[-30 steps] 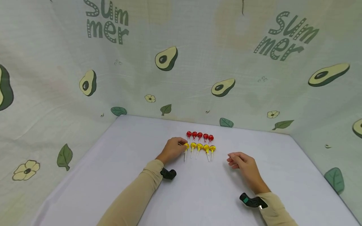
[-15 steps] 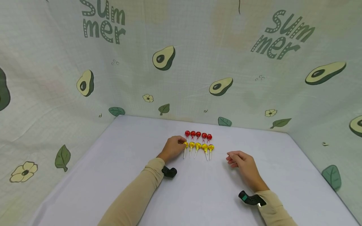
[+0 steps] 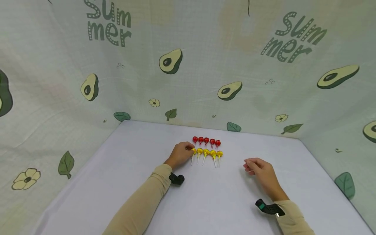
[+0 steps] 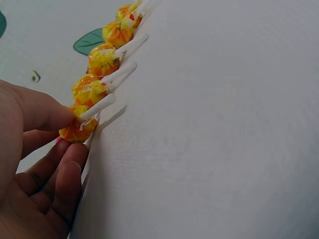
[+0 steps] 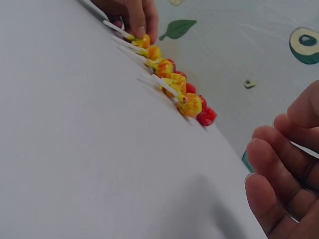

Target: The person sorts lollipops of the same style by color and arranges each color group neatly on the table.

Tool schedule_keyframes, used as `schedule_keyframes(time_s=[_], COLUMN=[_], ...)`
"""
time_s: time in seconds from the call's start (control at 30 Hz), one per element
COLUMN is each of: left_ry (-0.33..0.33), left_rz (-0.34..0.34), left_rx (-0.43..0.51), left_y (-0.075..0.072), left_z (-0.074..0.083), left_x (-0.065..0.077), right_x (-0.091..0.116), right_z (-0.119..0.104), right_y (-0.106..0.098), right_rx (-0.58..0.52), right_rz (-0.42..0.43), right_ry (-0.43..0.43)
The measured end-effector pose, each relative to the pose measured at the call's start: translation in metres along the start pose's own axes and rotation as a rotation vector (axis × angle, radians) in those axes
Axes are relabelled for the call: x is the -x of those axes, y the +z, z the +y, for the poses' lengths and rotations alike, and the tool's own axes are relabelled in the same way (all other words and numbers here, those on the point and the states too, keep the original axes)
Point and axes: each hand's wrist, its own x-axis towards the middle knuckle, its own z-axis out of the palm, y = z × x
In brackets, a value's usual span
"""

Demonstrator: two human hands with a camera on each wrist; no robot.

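My left hand (image 3: 180, 155) is at the left end of a row of several yellow-wrapped lollipops, pinching the head of the leftmost yellow lollipop (image 4: 79, 132) between thumb and fingers. Its white stick points toward me. The other yellow lollipops (image 3: 206, 152) lie side by side to its right, sticks also toward me. Just behind them runs a matching row of red lollipops (image 3: 206, 140); their sticks reach down to the yellow heads. My right hand (image 3: 262, 174) hovers to the right of the rows, fingers loosely bent, holding nothing.
A white-covered table (image 3: 211, 205) carries both rows near its far side. Behind and beside it hangs a pale cloth (image 3: 199, 65) printed with avocados, leaves and lettering. Each wrist wears a black strap-on camera, the left camera (image 3: 177, 179) and the right camera (image 3: 269, 208).
My right hand has shifted a little to the right, away from the lollipops. The left hand stays at the leftmost yellow lollipop, and the rows look unchanged.
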Motion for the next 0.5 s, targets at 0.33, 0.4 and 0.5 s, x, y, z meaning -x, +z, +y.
schedule_keyframes(time_s=[0.33, 0.4, 0.5], left_ry=[0.028, 0.016, 0.016], left_rz=[-0.016, -0.009, 0.001], left_rx=[-0.009, -0.003, -0.002], left_y=[-0.006, -0.008, -0.011], left_z=[-0.005, -0.007, -0.011], left_x=[-0.002, 0.000, 0.003], right_x=[-0.002, -0.005, -0.008], right_z=[0.010, 0.013, 0.016], right_y=[-0.003, -0.004, -0.004], right_rx=[0.075, 0.113, 0.152], right_rz=[0.042, 0.050, 0.059], right_ry=[-0.021, -0.024, -0.025])
